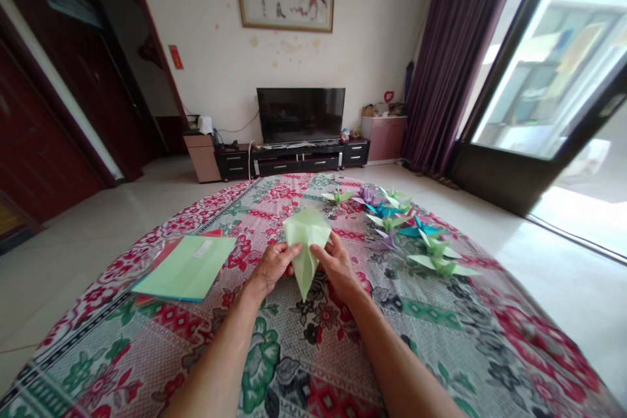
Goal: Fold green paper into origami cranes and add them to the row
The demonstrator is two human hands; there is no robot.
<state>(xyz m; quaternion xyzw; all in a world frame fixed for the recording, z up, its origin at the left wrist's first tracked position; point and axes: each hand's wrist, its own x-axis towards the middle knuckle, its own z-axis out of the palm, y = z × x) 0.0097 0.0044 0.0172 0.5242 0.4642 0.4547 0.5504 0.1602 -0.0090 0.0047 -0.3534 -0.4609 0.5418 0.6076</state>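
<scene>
A partly folded sheet of light green origami paper [308, 235] is held up over the middle of the table, its narrow point toward me and its wider part away. My left hand [274, 266] grips its left edge, thumb on top and fingers underneath. On the right edge, my right hand [337, 264] pinches it the same way, the two thumbs close together near the centre crease. The fingertips below the paper are mostly hidden.
Left of my hands lies a stack of coloured paper [189, 268], green on top. Several folded paper cranes [389, 222] in green, blue and purple stand at the right. A patterned tablecloth [289, 353] covers the round table. Beyond stands a television [301, 114].
</scene>
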